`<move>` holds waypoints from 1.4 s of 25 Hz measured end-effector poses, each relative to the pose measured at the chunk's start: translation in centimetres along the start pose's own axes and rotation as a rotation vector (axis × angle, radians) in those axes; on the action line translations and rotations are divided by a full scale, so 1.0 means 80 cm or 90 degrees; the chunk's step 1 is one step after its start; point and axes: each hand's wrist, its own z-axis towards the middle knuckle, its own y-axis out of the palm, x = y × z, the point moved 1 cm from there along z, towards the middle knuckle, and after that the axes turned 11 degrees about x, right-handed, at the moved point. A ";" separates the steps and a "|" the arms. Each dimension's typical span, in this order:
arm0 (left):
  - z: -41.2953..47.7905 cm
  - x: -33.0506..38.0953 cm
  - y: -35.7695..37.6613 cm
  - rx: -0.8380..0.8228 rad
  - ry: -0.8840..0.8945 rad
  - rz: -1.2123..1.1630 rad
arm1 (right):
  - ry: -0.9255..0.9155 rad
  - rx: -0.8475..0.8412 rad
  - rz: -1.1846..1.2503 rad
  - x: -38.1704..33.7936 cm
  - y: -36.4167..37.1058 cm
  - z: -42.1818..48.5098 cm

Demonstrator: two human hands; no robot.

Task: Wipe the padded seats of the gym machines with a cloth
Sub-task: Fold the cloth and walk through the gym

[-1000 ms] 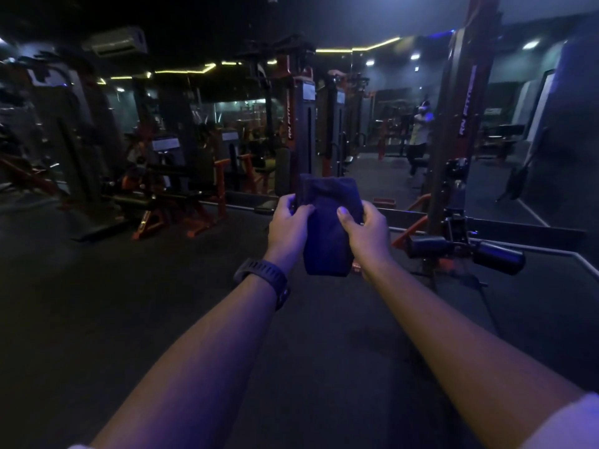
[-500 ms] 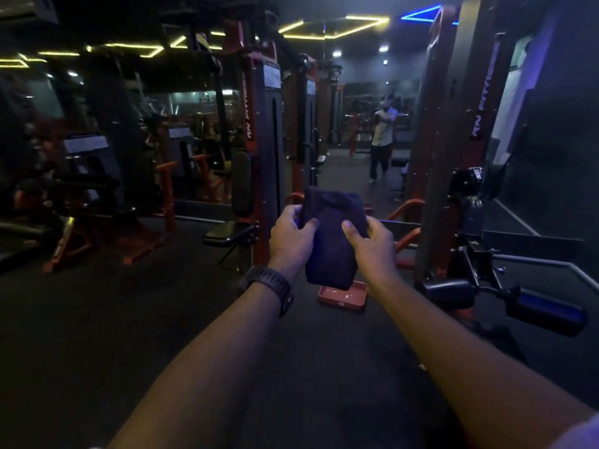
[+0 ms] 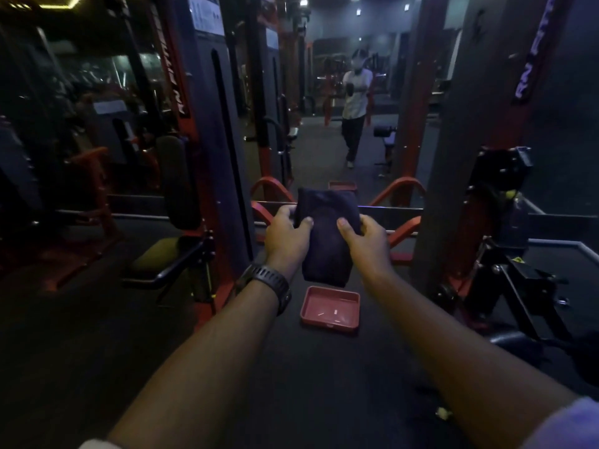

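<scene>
A folded dark blue cloth (image 3: 325,234) hangs in front of me at arm's length. My left hand (image 3: 285,236), with a dark watch on its wrist, grips the cloth's left edge, thumb on the front. My right hand (image 3: 364,243) grips the right edge the same way. To the left stands a red and black weight machine with a dark padded seat (image 3: 155,257) low down and an upright dark back pad (image 3: 176,179) above it. Both hands are right of the seat and apart from it.
A red shallow tray (image 3: 330,306) lies on the dark floor just below the cloth. Another machine frame (image 3: 453,189) with black levers stands at the right. A wall mirror (image 3: 324,140) ahead shows a person in a white shirt. More machines fill the far left.
I have moved forward: the left machine, its seat and the red tray are much nearer and larger. Both hands still hold the cloth the same way.
</scene>
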 end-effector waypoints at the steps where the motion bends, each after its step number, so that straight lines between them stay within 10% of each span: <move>1: 0.045 -0.010 0.034 -0.004 -0.006 0.005 | 0.006 0.004 -0.010 0.020 0.021 0.050; 18: 0.525 -0.483 0.529 -0.190 -0.274 0.137 | 0.354 0.040 -0.178 0.582 0.293 0.541; 35: 0.488 -1.130 0.767 -0.256 -0.510 0.233 | 0.702 -0.092 -0.239 1.240 0.372 0.512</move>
